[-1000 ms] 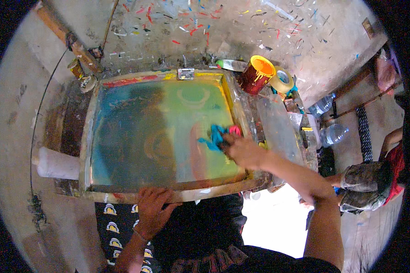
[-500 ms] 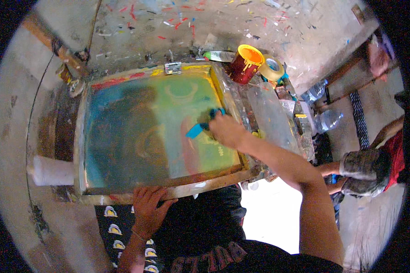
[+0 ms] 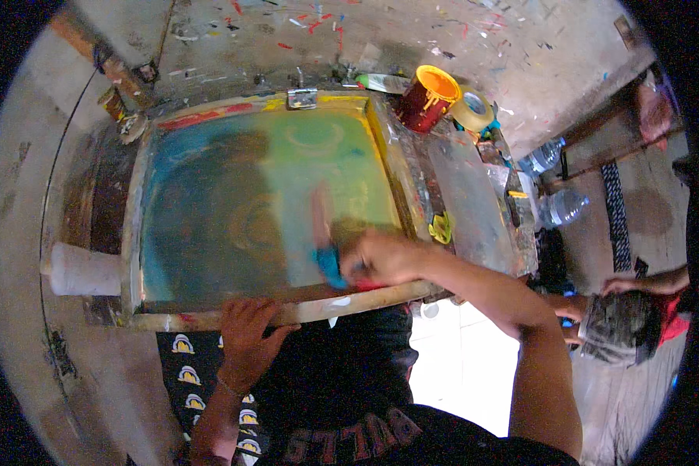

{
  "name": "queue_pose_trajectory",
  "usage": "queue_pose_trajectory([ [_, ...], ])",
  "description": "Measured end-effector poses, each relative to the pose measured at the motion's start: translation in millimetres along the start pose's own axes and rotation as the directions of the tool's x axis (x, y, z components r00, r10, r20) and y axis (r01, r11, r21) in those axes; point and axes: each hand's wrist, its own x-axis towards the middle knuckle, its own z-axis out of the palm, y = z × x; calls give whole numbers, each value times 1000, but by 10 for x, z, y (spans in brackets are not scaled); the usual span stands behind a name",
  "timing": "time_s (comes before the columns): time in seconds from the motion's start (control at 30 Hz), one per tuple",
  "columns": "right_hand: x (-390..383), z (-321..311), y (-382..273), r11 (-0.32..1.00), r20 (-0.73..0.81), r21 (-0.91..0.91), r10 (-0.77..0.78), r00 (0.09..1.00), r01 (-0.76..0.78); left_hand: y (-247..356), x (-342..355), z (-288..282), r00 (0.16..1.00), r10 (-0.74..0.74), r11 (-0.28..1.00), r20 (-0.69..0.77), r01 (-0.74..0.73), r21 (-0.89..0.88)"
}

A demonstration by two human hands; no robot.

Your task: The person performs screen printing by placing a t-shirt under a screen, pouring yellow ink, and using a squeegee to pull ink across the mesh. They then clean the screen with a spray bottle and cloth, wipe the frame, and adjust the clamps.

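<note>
A wooden-framed printing screen (image 3: pixel 210 318) lies flat on the workbench, its mesh (image 3: pixel 248 202) stained blue, green and yellow. My right hand (image 3: pixel 384 256) presses a blue cloth (image 3: pixel 330 266) onto the mesh near the frame's near right corner. My left hand (image 3: pixel 245 334) grips the near wooden rail of the frame, fingers curled over its edge. Dark printed fabric (image 3: pixel 210 380) hangs below the frame in front of me.
A red paint can with orange paint (image 3: pixel 427 97) and a tape roll (image 3: pixel 472 111) stand at the far right of the bench. A white cup (image 3: pixel 81 270) sits left of the frame. Plastic bottles (image 3: pixel 563 206) lie on the right. Another person (image 3: pixel 629 322) crouches at the right.
My right hand has dragged the blue cloth from the screen's right middle toward me, down to the near right corner. My left hand stays on the near rail.
</note>
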Motion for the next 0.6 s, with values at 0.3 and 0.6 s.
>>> queue_pose_trajectory([
  [0.3, 35, -97, 113, 984, -147, -154, 61, 987, -84, -38, -51, 68, 1000, -18, 999, 11, 18, 27],
  [0.6, 129, -290, 405, 838, -435, -333, 270, 859, -432, -15, -23, 39, 1000, -14, 999, 16, 13, 42],
])
